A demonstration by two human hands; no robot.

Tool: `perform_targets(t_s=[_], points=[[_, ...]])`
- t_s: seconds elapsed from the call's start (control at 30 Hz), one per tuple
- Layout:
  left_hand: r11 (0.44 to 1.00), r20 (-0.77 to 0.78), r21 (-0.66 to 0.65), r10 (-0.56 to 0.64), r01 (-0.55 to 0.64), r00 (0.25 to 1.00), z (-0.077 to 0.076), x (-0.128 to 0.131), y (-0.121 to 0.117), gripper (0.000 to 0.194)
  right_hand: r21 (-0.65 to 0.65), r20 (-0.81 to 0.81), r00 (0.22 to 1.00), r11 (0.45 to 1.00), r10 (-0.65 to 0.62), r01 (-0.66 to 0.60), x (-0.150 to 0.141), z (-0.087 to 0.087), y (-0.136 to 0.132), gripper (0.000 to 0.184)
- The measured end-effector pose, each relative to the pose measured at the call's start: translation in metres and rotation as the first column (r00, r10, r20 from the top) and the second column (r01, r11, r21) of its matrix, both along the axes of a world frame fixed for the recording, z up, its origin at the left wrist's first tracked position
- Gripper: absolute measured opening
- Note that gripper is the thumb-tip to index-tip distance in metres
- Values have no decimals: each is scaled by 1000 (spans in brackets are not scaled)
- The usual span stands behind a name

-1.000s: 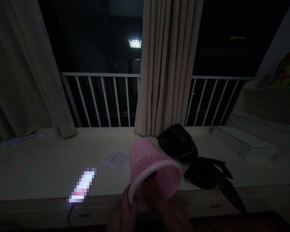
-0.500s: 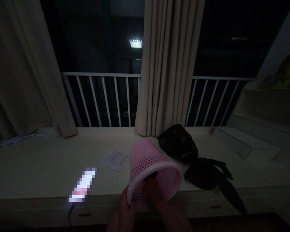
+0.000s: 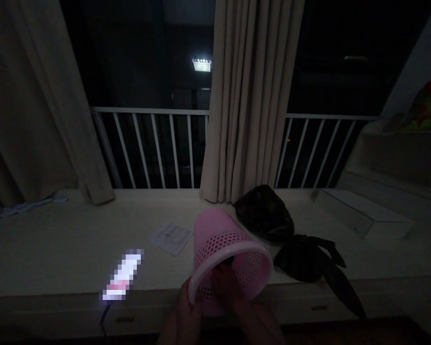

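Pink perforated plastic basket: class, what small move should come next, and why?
Perhaps ease the right hand out with the dark item beside its fingers: that hand is inside the tilted pink perforated plastic basket, which the left hand holds.

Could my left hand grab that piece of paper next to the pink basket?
Probably yes: the left hand would first have to let go of the pink basket, but nothing seems to cover the paper.
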State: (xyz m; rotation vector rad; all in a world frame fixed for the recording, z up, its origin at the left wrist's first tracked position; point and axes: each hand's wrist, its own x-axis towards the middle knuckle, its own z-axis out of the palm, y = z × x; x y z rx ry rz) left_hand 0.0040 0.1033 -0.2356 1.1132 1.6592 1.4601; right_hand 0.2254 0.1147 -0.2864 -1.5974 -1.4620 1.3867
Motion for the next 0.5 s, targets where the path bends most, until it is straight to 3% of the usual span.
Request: perform_targets(t_s=[0.3, 0.5], points=[[998, 11, 53, 36, -37, 999, -4, 2, 2, 54, 50, 39, 999, 999, 13, -15, -5, 2, -4, 57], [998, -42, 29, 56, -54, 998, -5, 6, 2, 58, 129, 4, 999, 991, 47, -47, 5, 20, -14, 60]])
